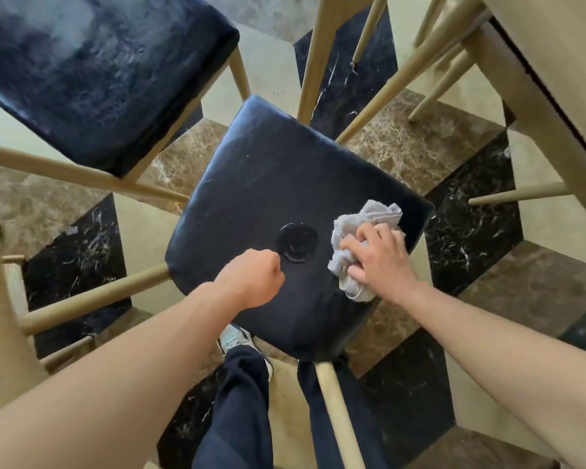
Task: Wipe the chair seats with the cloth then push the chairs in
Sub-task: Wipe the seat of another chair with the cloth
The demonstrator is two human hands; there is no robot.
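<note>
Both hands are over the near chair seat (271, 198), a dark, glossy padded seat on pale wooden legs. The right hand (381, 262) lies palm down on a crumpled grey cloth (359, 231), its fingers curled into the folds and pressing the cloth against the seat near the right edge. The left hand (252, 279) is curled into a loose fist with nothing visible in it, resting on or just above the seat (contact is hard to judge from this angle). Between the two hands a round dark disc-like mark (296, 242) shows on the seat surface. A second dark chair seat (92, 72) stands to the upper left, apart from the near one and looking streaked and dull. Pale wooden legs and the edge of the worktop (555, 79) fill the upper right. Below, the person's dark trousers (241, 401) and a shoe (234, 338) stand on the patterned marble floor (420, 147).
</note>
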